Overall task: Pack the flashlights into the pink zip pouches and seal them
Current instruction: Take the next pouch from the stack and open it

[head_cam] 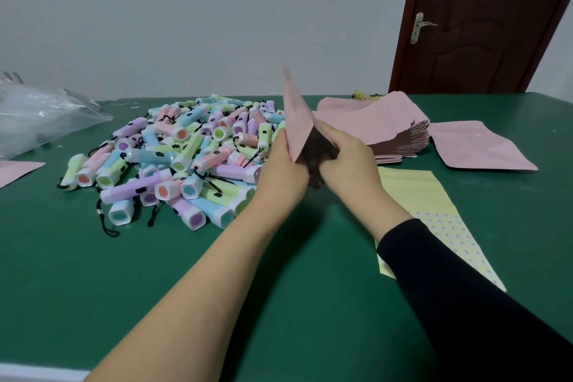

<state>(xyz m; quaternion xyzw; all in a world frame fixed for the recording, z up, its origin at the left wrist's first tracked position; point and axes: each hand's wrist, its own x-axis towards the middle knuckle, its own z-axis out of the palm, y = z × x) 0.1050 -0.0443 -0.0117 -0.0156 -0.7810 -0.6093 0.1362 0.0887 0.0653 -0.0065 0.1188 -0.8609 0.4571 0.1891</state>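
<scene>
A pink zip pouch (pixel 297 114) stands on edge above the green table, its mouth spread toward me. My left hand (pixel 283 169) grips its left side and my right hand (pixel 347 161) grips its right side, pulling the mouth apart so the dark inside shows. Left of my hands lies a heap of pastel flashlights (pixel 186 152) with black wrist cords. A fanned stack of pink pouches (pixel 387 127) lies behind my right hand, and a single pink pouch (pixel 477 145) lies flat further right.
A yellow dotted pouch (pixel 428 201) lies under my right forearm. A crumpled clear plastic bag (pixel 40 118) sits at the far left, with another pink pouch corner (pixel 15 170) below it. A brown door (pixel 483 18) stands behind the green table (pixel 93 282).
</scene>
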